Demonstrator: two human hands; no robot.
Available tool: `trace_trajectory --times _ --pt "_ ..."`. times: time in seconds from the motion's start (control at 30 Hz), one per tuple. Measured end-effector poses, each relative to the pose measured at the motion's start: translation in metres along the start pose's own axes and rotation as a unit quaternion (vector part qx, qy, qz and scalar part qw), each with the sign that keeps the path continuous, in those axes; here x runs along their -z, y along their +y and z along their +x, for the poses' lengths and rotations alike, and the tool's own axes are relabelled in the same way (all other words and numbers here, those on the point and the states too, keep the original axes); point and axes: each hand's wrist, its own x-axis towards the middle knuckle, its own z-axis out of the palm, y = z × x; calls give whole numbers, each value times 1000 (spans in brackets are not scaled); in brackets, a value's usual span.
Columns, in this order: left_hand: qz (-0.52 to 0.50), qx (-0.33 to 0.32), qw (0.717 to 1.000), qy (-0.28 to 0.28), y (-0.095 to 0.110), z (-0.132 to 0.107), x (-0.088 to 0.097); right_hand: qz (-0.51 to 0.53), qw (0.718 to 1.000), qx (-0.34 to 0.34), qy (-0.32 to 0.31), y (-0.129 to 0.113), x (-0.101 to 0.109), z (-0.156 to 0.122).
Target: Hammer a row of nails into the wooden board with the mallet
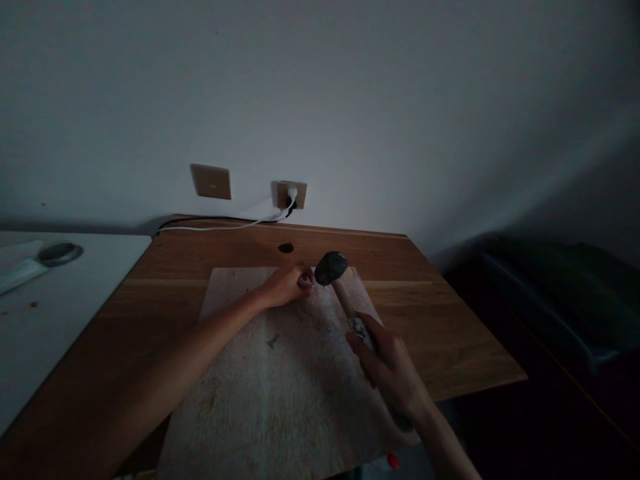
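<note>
My right hand (387, 363) is wrapped round the handle of a mallet (331, 268) with a dark head and a pale shaft. The mallet is tilted, its head above the far part of a worn wooden board (240, 393). Close to the left of that head, my left hand (289, 285) is closed near the board's far edge. Something small and pale shows at its fingertips, too dim to make out. Between my hands, several small bits, perhaps nails or screws (273, 341), lie loose on the board.
The board lies on a wooden table (480, 340) against a wall. An outlet (291, 195) with plugged-in cables is above its back edge, near a cable hole (285, 247). A white surface (95, 293) at left carries a dark round-ended object (57, 253).
</note>
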Motion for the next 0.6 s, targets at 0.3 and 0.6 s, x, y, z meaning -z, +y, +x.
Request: trace_trajectory --times 0.3,0.6 --pt "-7 -38 999 32 3 -1 18 -58 998 35 -6 -2 0 2" --pt "121 -140 970 -160 45 -24 32 -27 1000 -2 16 18 -3 -16"
